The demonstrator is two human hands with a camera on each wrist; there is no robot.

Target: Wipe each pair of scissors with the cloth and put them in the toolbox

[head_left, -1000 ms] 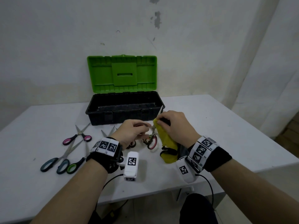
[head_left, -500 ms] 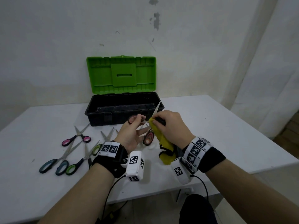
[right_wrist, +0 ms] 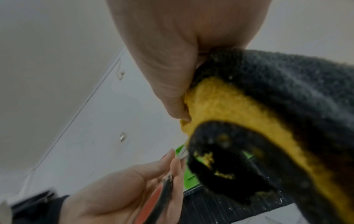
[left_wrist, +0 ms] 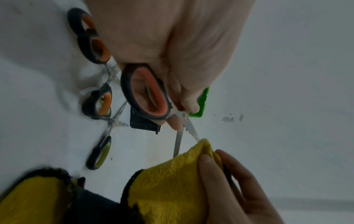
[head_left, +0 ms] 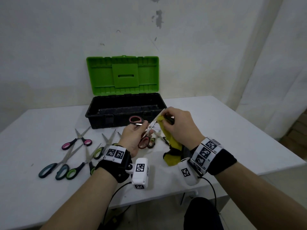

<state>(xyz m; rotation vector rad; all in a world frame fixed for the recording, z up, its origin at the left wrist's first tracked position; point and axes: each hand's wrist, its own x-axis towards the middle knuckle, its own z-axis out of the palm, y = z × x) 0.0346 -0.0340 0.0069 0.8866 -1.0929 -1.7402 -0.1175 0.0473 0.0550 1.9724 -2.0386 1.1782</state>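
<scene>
My left hand (head_left: 143, 130) grips a pair of red-handled scissors (head_left: 144, 143) just in front of the toolbox, with the handles spread apart and the blades pointing up and right. In the left wrist view its fingers curl round the red-handled scissors (left_wrist: 147, 94) at the pivot. My right hand (head_left: 166, 117) pinches the yellow cloth (head_left: 169, 140) around the upper blade near its tip; the cloth's tail hangs down to the table. The yellow cloth (left_wrist: 172, 174) hides both blade tips. The black toolbox (head_left: 98, 103) stands open behind, green lid (head_left: 123, 75) upright.
Several other scissors lie on the white table (head_left: 216, 123) left of my hands: a pink-handled pair (head_left: 76, 142), a teal pair (head_left: 54, 166), a green pair (head_left: 78, 168), and more under my left hand. The table's right and front edges are close.
My left hand has lifted the red-handled scissors off the table and spread their handles. My right hand has risen with the cloth, staying on the blade close to the toolbox's front.
</scene>
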